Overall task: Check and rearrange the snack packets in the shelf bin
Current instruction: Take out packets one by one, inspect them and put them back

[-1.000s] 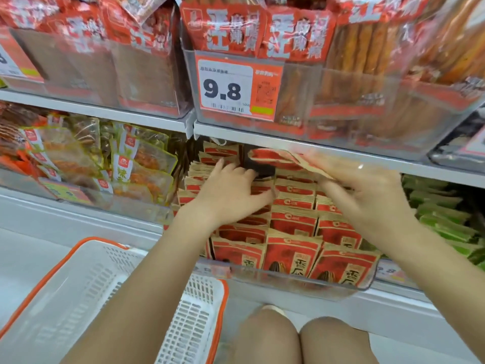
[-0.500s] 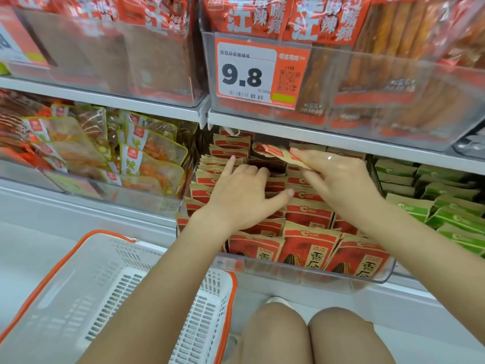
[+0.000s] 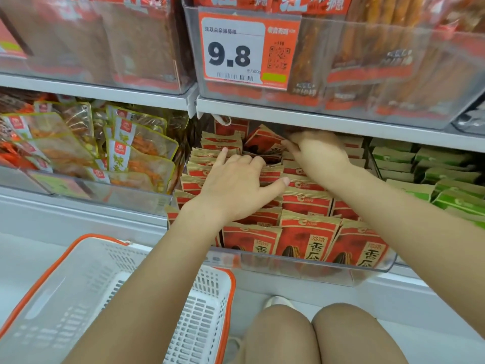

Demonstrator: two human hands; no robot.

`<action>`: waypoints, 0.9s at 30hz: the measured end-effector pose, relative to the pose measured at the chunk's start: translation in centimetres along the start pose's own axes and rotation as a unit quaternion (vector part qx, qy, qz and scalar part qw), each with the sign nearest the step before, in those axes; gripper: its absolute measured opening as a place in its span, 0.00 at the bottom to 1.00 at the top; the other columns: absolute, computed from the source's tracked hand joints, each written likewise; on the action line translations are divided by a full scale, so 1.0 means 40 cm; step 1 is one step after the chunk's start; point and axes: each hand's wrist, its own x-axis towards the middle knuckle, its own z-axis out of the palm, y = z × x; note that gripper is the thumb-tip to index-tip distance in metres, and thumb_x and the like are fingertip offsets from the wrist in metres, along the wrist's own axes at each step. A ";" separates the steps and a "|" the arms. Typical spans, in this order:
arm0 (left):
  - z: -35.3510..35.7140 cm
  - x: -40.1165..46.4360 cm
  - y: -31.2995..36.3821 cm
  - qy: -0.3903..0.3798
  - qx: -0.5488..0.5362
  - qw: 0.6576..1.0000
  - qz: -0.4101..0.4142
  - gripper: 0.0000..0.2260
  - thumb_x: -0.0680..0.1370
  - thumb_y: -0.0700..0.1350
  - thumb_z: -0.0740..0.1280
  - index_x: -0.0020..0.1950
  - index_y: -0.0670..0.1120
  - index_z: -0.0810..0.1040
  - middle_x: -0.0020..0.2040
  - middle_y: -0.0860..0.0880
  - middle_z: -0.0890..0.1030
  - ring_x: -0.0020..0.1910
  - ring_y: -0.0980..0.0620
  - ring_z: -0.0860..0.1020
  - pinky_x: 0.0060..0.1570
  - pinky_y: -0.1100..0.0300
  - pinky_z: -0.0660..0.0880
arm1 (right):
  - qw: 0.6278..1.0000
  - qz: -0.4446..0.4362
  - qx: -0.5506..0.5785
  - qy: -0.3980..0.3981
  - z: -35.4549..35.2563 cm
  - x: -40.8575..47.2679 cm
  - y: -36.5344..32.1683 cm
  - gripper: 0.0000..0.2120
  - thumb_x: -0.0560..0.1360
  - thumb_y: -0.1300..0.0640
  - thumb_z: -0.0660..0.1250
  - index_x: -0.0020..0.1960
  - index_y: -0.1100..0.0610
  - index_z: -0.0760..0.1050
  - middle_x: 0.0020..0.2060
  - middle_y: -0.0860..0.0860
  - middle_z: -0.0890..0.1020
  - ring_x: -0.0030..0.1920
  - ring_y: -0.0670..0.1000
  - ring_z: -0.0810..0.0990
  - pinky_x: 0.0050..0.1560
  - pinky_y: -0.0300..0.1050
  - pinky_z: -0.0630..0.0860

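Note:
A clear plastic shelf bin (image 3: 296, 269) holds rows of red and kraft-brown snack packets (image 3: 307, 203) standing upright. My left hand (image 3: 236, 185) lies flat on the middle rows, fingers spread, pressing the packet tops. My right hand (image 3: 317, 151) reaches deep under the upper shelf and pinches a red packet (image 3: 262, 143), which is tilted over a dark gap in the back rows. Motion blurs the right hand's fingers.
A white basket with an orange rim (image 3: 110, 306) stands on the floor at lower left. Green packets (image 3: 430, 177) fill the bin to the right, clear pouches (image 3: 126, 153) the bin to the left. The upper shelf edge (image 3: 315, 119) with a 9.8 price tag (image 3: 246, 51) hangs close above.
My right hand has carried the red packet further back and down toward the gap in the rear rows. My left hand stays pressed on the middle rows. The camera has moved closer.

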 end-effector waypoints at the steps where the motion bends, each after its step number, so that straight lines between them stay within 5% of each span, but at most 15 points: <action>1: 0.001 0.000 0.000 0.002 0.000 1.000 0.000 0.32 0.80 0.67 0.50 0.75 0.48 0.68 0.72 0.48 0.73 0.73 0.48 0.66 0.77 0.49 0.44 | 1.000 0.000 -0.017 -0.006 0.002 0.003 0.000 0.18 0.83 0.49 0.53 0.61 0.58 0.76 0.47 0.58 0.81 0.44 0.58 0.77 0.38 0.44 0.68; 8: 0.009 0.005 -0.003 0.010 0.003 1.000 -0.002 0.31 0.80 0.67 0.50 0.73 0.46 0.69 0.68 0.47 0.75 0.70 0.48 0.69 0.77 0.48 0.46 | 0.974 -0.142 -0.162 0.066 -0.021 -0.040 -0.023 0.04 0.77 0.65 0.63 0.46 0.61 0.76 0.36 0.56 0.79 0.33 0.57 0.77 0.29 0.46 0.68; 11: 0.009 0.006 -0.004 0.012 0.010 1.000 -0.003 0.31 0.80 0.67 0.50 0.73 0.46 0.69 0.67 0.47 0.76 0.70 0.47 0.70 0.77 0.48 0.47 | 0.964 -0.173 -0.199 0.035 -0.050 -0.058 -0.048 0.05 0.78 0.66 0.60 0.45 0.59 0.70 0.37 0.54 0.76 0.35 0.56 0.76 0.33 0.46 0.67; 14: 0.010 0.006 -0.005 0.012 0.008 1.000 -0.002 0.31 0.80 0.67 0.50 0.72 0.47 0.70 0.63 0.47 0.77 0.68 0.47 0.71 0.77 0.47 0.48 | 0.966 -0.161 -0.201 0.027 -0.047 -0.051 -0.065 0.06 0.79 0.66 0.59 0.44 0.58 0.68 0.37 0.54 0.74 0.38 0.57 0.77 0.34 0.47 0.67; 20: 0.010 0.007 -0.007 0.008 0.003 1.000 -0.001 0.31 0.80 0.67 0.49 0.73 0.47 0.69 0.64 0.48 0.77 0.69 0.47 0.70 0.77 0.48 0.47 | 0.989 -0.042 -0.137 -0.033 -0.034 0.012 -0.059 0.07 0.78 0.66 0.61 0.42 0.58 0.71 0.29 0.51 0.66 0.27 0.51 0.64 0.35 0.44 0.68; 27: 0.013 0.007 -0.009 0.015 0.003 1.000 0.002 0.31 0.80 0.67 0.49 0.70 0.46 0.72 0.60 0.47 0.78 0.66 0.46 0.72 0.77 0.47 0.49 | 0.980 -0.106 -0.170 -0.020 -0.082 -0.068 -0.109 0.04 0.78 0.66 0.60 0.49 0.60 0.72 0.37 0.55 0.69 0.38 0.55 0.69 0.38 0.47 0.67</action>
